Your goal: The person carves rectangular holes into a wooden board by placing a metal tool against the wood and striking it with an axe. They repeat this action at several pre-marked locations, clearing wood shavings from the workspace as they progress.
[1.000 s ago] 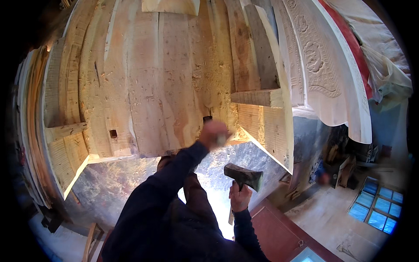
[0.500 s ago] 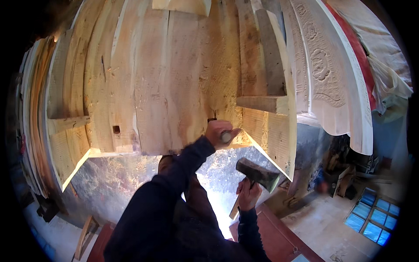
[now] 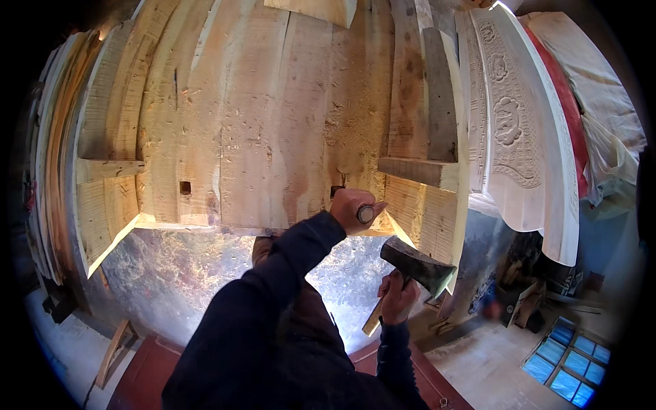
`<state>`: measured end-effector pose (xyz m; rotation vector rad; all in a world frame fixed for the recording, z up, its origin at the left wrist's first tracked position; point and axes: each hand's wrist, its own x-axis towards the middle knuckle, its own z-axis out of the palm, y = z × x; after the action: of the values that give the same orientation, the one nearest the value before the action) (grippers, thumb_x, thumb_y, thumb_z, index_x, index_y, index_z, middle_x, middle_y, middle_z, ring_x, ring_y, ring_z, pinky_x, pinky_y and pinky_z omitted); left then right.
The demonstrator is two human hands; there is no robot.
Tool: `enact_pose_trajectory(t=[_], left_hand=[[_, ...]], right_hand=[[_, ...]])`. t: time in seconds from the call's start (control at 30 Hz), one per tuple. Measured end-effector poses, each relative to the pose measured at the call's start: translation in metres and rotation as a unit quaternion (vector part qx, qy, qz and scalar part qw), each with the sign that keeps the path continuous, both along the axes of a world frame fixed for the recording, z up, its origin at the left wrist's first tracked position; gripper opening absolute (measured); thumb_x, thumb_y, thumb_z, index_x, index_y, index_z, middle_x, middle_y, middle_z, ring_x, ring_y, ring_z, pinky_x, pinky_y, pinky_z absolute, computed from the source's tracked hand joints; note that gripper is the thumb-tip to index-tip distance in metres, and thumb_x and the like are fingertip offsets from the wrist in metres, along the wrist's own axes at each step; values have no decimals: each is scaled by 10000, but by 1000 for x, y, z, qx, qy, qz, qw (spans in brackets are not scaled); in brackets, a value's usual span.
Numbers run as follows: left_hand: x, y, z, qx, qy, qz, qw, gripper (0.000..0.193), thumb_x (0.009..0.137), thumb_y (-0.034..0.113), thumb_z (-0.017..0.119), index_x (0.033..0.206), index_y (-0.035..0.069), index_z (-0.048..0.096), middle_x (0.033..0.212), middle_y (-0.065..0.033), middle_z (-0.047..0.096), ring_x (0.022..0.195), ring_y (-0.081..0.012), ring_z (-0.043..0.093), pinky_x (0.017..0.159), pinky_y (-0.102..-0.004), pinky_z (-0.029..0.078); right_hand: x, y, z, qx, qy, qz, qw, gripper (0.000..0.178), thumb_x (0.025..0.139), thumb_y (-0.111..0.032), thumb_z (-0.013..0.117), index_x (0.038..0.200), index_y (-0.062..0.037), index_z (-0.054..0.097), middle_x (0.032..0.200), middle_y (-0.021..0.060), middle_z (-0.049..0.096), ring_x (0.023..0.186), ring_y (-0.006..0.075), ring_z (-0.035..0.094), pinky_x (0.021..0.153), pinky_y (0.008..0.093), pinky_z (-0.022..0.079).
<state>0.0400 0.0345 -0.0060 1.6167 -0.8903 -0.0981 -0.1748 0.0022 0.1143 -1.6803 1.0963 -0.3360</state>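
Note:
My left hand is wrapped round the upright handle of a chisel; its round, ringed end faces up, and the blade is hidden below the fist. Just beyond the knuckles, a dark square hole is cut in the pale plank panel. Lower and to the right, my right hand grips a hatchet by its wooden handle, close under the dark steel head. The hatchet head hangs apart from the chisel, to its lower right.
Another square hole lies at the panel's left. Wooden side boards with crosspieces flank the panel. A carved pale board stands at the right, and stacked boards at the left. Red-brown boards lie below me.
The view has shifted slightly. The hatchet has come up a little toward the chisel, and the chisel's handle end shows more of its round face. Both hands keep their holds.

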Motion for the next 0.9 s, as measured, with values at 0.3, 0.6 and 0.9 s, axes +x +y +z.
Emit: enact_pose_trajectory(t=[0.3, 0.6, 0.9], left_hand=[[-28, 8, -27, -50, -33, 23, 998, 367, 806, 167, 828, 583, 116, 541, 576, -105, 500, 520, -320, 520, 490, -424, 372], [-48, 8, -16, -32, -84, 25, 996, 397, 812, 208, 838, 588, 117, 524, 565, -77, 491, 541, -276, 551, 525, -416, 398], [47, -12, -18, -80, 249, 181, 948, 325, 926, 195, 777, 693, 51, 602, 563, 1, 479, 575, -54, 523, 516, -280, 412]], right_hand=[[-32, 8, 41, 27, 4, -56, 998, 253, 1039, -175, 519, 847, -11, 542, 601, 57, 544, 447, 129, 515, 402, 267, 409], [-13, -18, 16, 58, 6, 3, 998, 280, 1036, -177, 550, 826, 8, 565, 627, 62, 566, 486, 126, 531, 449, 279, 418], [-23, -35, 22, 19, 46, 98, 994, 172, 992, -111, 559, 895, 6, 639, 661, 38, 599, 530, 111, 565, 481, 271, 461]])
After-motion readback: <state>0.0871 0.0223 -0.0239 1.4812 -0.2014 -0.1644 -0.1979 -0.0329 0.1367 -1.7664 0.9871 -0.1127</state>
